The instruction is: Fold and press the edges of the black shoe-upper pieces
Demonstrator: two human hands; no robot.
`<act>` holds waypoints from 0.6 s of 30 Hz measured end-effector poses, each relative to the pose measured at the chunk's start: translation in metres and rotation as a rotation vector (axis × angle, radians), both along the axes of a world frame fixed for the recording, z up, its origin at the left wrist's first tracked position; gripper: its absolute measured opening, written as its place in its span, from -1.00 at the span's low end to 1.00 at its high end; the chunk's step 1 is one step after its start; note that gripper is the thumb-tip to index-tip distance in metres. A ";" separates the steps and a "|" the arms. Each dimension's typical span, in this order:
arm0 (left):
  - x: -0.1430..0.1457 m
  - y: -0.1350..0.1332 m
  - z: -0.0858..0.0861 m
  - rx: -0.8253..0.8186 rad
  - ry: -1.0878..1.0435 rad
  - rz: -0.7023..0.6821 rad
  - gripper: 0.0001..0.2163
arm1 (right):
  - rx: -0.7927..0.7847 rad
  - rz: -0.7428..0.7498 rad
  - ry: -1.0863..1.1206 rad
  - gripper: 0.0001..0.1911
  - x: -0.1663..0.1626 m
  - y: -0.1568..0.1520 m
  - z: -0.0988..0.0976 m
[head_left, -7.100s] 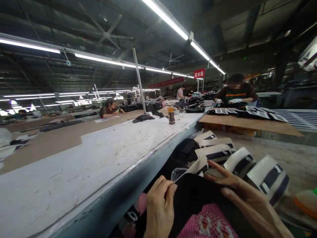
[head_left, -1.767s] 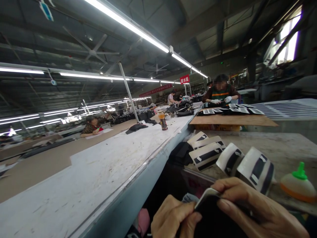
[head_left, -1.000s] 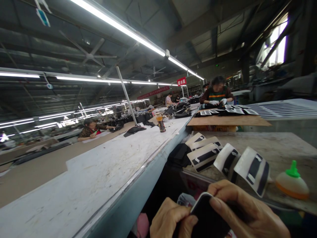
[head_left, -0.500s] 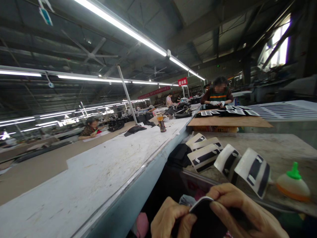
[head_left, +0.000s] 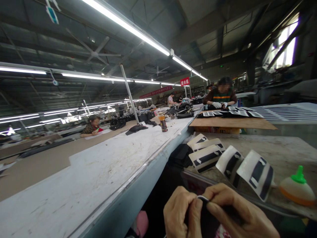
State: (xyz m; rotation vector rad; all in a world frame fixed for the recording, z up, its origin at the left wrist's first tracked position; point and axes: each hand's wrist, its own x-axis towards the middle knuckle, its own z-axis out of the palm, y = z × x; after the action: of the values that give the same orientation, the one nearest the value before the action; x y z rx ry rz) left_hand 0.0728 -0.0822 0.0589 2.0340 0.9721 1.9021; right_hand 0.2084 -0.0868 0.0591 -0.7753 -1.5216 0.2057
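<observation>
Low in the head view, my left hand [head_left: 179, 211] and my right hand [head_left: 237, 208] pinch a dark, thin, flexible piece with a white edge [head_left: 203, 198]. Both hands are closed, thumbs and fingertips close together on that curved edge. Most of the piece is hidden by the hands and lost in shadow. Beyond my right hand lie several curved cream panels [head_left: 268, 172] with black strips and small white tabs. A squeeze bottle [head_left: 297, 190] with a green nozzle and orange contents rests right of them.
A long white worktable [head_left: 111, 168] runs along the left, with an orange-capped bottle [head_left: 162, 123] standing on it. Black pieces [head_left: 182, 153] are stacked beside the panels. Behind them is a brown board [head_left: 232, 123]. A co-worker in white gloves [head_left: 218, 105] works there.
My left hand has moved right and up, closer to my right hand. Less of the piece's white edge shows between them. The camera view has shifted slightly.
</observation>
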 end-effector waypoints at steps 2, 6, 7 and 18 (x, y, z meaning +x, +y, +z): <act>-0.001 0.000 0.001 0.035 0.004 0.064 -0.79 | -0.205 0.101 0.124 -0.81 0.010 0.006 -0.005; -0.006 0.006 -0.008 0.113 0.005 0.105 -0.81 | -0.200 0.081 0.237 -0.83 0.026 0.011 -0.011; -0.006 0.008 -0.011 0.122 0.008 0.102 -0.81 | -0.142 0.040 0.127 -0.79 0.026 0.010 -0.010; -0.014 0.025 -0.021 -0.204 0.047 -0.232 -0.62 | 0.016 -0.088 -0.205 -0.92 0.020 0.011 0.002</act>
State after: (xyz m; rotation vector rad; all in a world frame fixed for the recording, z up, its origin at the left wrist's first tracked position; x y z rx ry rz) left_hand 0.0591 -0.0572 0.0377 1.9832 0.8590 1.5772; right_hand 0.2286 -0.0761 0.0615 -0.8699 -1.6754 0.0496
